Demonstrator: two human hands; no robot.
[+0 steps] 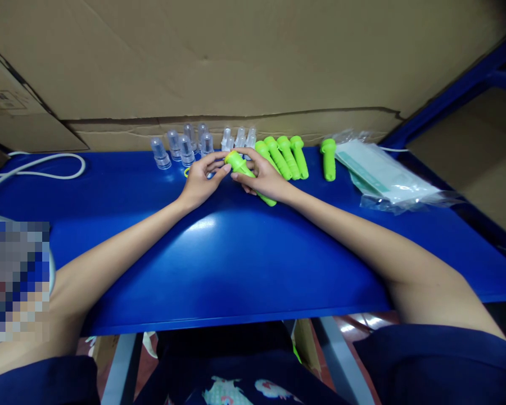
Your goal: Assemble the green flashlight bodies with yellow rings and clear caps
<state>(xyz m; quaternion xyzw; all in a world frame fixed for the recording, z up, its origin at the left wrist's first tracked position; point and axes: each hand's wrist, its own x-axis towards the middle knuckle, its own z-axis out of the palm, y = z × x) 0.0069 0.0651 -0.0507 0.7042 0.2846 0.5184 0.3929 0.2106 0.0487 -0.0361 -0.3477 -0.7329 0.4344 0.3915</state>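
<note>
A lime-green flashlight-shaped plastic body (238,162) is held tilted over the blue table, wide end up and to the left. My right hand (266,179) is closed around its middle, and its narrow end sticks out below the fingers. At the wide end, the thumb and fingers of my left hand (202,181) pinch the yellowish rim; whether this is a separate ring cannot be made out. A small yellow ring (186,172) lies beside my left hand, partly hidden by it. Several similar green bodies (284,157) lie just behind my right hand.
Clear plastic domed caps (186,151) and smaller clear pieces (240,138) stand along the back. One more green body (329,160) lies right, next to plastic-bagged packets (388,171). A white cable (63,174) loops at left. Cardboard (236,62) walls the back of the blue table (236,264).
</note>
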